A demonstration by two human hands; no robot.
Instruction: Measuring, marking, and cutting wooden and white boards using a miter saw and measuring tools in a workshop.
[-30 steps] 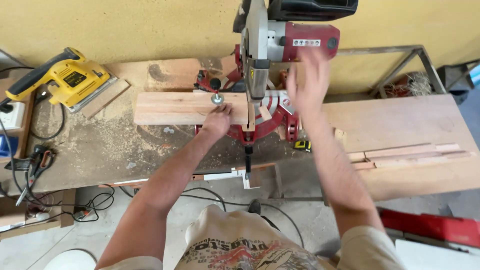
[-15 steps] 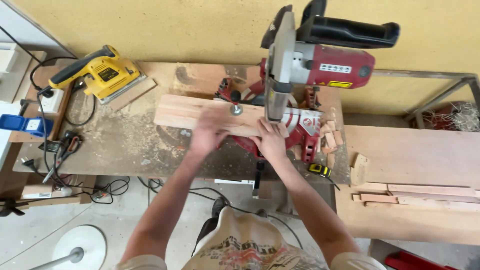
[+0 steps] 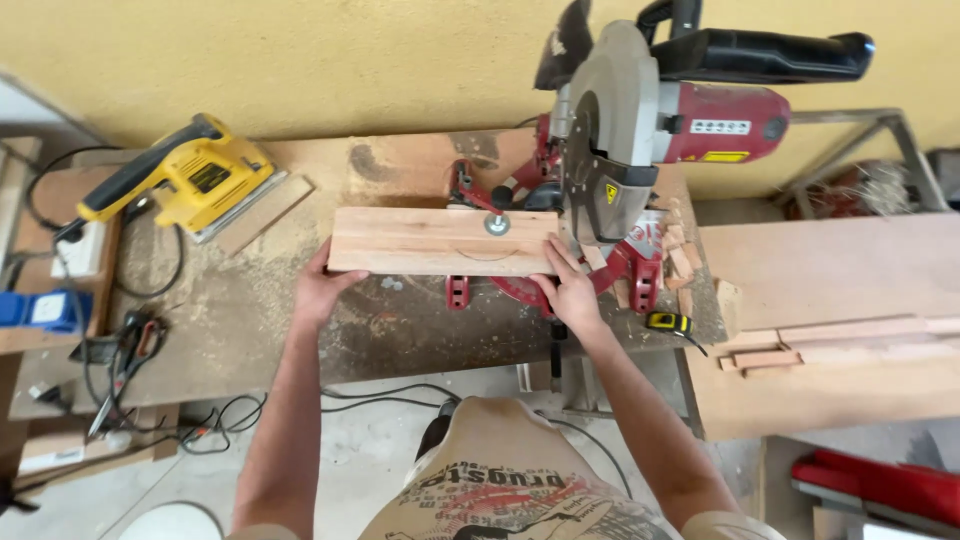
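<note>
2 hands (image 3: pixel 320 292) (image 3: pixel 570 290) grip 1 board (image 3: pixel 440 242).

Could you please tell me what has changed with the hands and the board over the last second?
The right hand came down off the saw's handle to the board's near edge by the blade; the left hand slid from the clamp to the board's left end. The board and mitre saw stayed put.

your left hand (image 3: pixel 318 290) and right hand (image 3: pixel 572 290) are bare, arms uncovered; you wear a beige shirt (image 3: pixel 520 480) with a red-and-black print.
</note>
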